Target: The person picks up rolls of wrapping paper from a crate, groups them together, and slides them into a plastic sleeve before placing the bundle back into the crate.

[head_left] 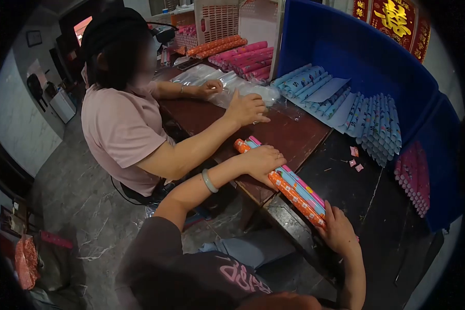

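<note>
A small bundle of long patterned rolls, orange, light blue and pink, lies slantwise over the table's near edge. My left hand, with a pale green bangle on its wrist, is wrapped over the upper part of the bundle. At the lower end my right hand grips the rolls from the side, the thumb along the top. The orange roll faces me, with blue and pink behind it. Both palms hide parts of the rolls.
A co-worker in a pink shirt sits at left, hands over clear plastic bags. Light blue rolls and pink rolls are stacked by a blue bin. Small pink packets lie on the black tabletop.
</note>
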Available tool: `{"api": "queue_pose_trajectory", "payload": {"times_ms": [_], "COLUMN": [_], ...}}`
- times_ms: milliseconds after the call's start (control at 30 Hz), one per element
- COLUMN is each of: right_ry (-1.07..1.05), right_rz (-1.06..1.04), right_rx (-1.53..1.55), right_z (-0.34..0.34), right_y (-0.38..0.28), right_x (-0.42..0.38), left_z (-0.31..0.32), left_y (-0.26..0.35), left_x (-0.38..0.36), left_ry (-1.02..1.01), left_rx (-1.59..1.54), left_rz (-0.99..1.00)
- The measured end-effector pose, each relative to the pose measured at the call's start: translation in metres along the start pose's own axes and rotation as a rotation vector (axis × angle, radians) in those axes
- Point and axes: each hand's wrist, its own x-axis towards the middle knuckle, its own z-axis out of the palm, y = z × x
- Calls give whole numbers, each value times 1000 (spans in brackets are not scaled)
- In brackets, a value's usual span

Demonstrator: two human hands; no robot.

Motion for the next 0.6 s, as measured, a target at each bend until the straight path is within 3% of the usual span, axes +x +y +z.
{"api": "queue_pose_trajectory", "payload": {"times_ms": [600], "right_ry": [140], "right_rz": [-25], "right_rx": [24], "right_z": [7], "right_y": [9], "right_x": [12], "left_z": [-7], "left_y": [-26], "left_x": [26], "left_ry": [48], "left_rx": [59], "left_rz": [96]}}
